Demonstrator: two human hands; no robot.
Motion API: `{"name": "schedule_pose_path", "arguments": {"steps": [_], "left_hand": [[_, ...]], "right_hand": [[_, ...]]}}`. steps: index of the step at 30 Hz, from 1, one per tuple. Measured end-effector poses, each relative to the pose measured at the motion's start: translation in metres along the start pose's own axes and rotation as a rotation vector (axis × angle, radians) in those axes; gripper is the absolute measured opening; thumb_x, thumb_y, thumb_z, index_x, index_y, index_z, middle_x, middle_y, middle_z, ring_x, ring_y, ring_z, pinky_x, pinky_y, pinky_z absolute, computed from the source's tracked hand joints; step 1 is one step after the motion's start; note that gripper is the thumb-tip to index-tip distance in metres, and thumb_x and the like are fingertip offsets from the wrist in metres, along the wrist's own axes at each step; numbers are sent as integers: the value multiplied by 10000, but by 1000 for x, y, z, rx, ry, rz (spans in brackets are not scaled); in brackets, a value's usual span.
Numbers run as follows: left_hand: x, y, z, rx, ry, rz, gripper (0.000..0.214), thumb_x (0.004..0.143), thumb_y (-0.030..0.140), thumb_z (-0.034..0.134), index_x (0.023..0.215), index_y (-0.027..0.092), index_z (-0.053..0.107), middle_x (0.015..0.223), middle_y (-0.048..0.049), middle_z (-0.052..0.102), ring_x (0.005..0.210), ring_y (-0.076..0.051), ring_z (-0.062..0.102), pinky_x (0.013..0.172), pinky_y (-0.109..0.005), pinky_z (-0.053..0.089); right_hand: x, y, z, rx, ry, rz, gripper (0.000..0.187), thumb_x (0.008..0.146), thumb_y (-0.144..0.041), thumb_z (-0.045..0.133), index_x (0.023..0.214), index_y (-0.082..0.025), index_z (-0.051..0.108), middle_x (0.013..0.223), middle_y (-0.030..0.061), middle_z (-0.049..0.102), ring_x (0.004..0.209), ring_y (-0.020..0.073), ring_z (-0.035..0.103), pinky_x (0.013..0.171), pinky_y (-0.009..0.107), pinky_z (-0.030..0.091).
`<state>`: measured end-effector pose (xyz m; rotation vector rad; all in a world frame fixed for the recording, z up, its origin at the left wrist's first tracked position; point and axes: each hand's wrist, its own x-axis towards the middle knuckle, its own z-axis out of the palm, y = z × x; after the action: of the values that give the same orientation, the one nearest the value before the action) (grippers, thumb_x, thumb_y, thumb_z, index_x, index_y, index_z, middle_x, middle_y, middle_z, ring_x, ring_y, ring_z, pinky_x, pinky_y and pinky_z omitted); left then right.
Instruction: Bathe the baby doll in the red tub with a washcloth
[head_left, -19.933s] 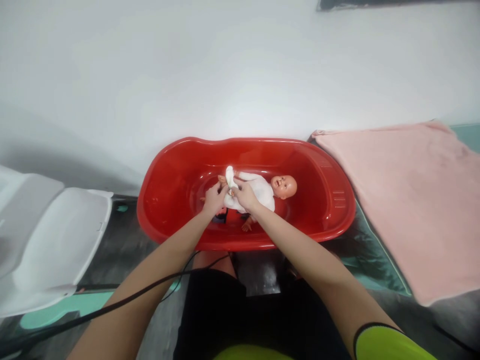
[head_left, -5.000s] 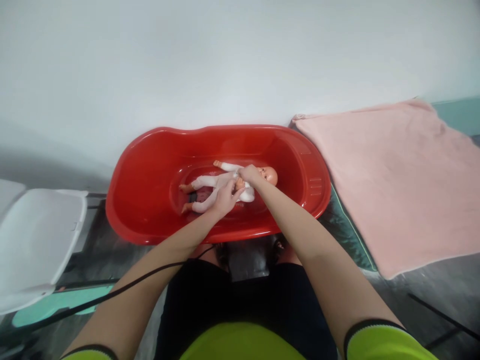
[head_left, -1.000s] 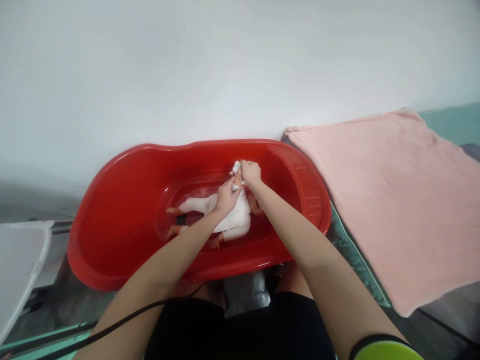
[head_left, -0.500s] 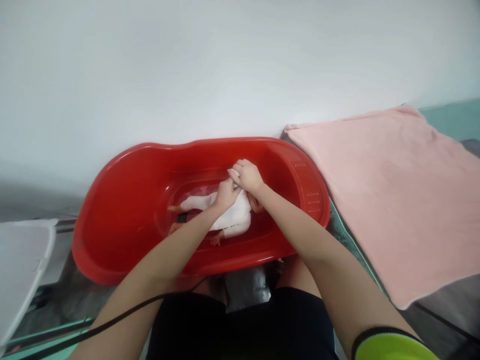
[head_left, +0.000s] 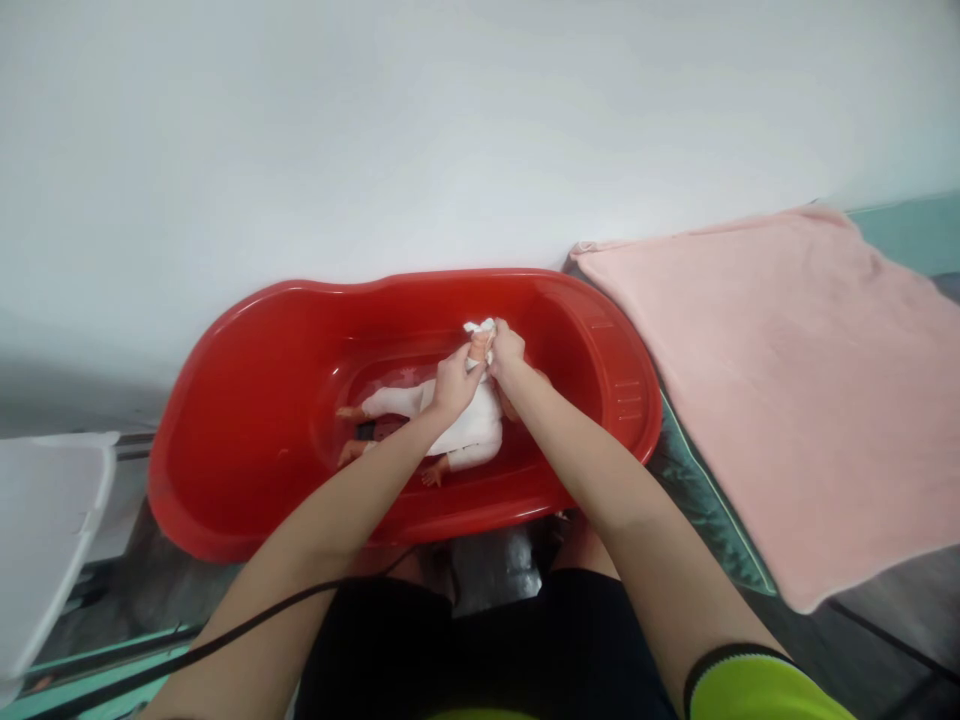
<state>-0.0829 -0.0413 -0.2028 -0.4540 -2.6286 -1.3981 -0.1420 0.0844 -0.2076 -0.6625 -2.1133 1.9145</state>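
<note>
A baby doll (head_left: 474, 428) with a white cloth body lies on its back in a red baby bathtub (head_left: 225, 440), its feet toward the left end. My left hand (head_left: 454, 382) is closed around the doll's far, raised arm near the wrist. The doll's small hand (head_left: 478, 346) sticks up between my two hands. My right hand (head_left: 508, 346) pinches a white cloth (head_left: 480, 326) against that doll hand. My right hand and forearm cover most of the doll's head. The doll's near arm rests on the tub floor with its fingers spread.
A pink towel (head_left: 810, 400) lies spread over a surface to the right of the tub. At the far left stands a white plastic container (head_left: 52, 540). A black cable (head_left: 262, 630) crosses over my left forearm. Behind the tub rises a white wall (head_left: 450, 140).
My right hand has shifted slightly right and away from my left hand. The doll's hand and the white cloth, mostly covered before, now show between my hands.
</note>
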Motion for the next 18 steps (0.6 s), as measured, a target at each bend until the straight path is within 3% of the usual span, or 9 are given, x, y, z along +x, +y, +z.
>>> {"name": "schedule_pose_path", "arguments": {"steps": [2, 4, 9, 12, 15, 18], "left_hand": [[4, 0, 2, -3, -15, -10, 287, 997, 118, 713, 1271, 169, 784, 1166, -121, 839, 1053, -308, 783, 965, -381, 584], [8, 0, 3, 1, -23, -45, 296, 1006, 101, 686, 1282, 147, 784, 1142, -137, 841, 1039, -312, 790, 963, -391, 585], [15, -2, 1, 51, -41, -100, 191, 1082, 165, 645, 1190, 105, 790, 998, -160, 825, 906, -282, 774, 878, -380, 568], [16, -5, -2, 68, -85, -112, 163, 1005, 132, 727, 1155, 107, 788, 943, -140, 819, 853, -270, 764, 830, -359, 556], [15, -7, -3, 101, -164, -101, 53, 956, 142, 769, 1001, 124, 790, 867, -116, 805, 802, -267, 748, 763, -334, 533], [14, -7, -3, 100, -176, -73, 79, 965, 189, 791, 1004, 121, 783, 859, -103, 798, 771, -247, 724, 737, -314, 516]], "right_hand": [[-11, 2, -4, -60, 72, -28, 444, 1080, -527, 424, 827, -242, 652, 850, 91, 745, 810, 254, 723, 749, 343, 569], [-26, 0, -7, -168, 115, -192, 475, 1118, -545, 421, 924, -225, 713, 955, 111, 767, 911, 267, 724, 859, 366, 574], [-45, -10, -14, -497, -51, -687, 475, 1201, -434, 360, 1216, -204, 775, 1250, 156, 733, 1086, 282, 669, 1000, 400, 538], [-38, -14, -22, -706, -147, -842, 499, 1216, -438, 359, 1145, -195, 789, 1207, 157, 733, 1066, 298, 621, 968, 414, 516], [-27, -18, -29, -819, -232, -964, 522, 1211, -458, 386, 1023, -186, 791, 1098, 152, 739, 1035, 298, 592, 931, 409, 487], [-18, -23, -30, -793, -286, -945, 499, 1184, -460, 450, 904, -186, 760, 981, 125, 730, 949, 266, 592, 852, 370, 450]]}}
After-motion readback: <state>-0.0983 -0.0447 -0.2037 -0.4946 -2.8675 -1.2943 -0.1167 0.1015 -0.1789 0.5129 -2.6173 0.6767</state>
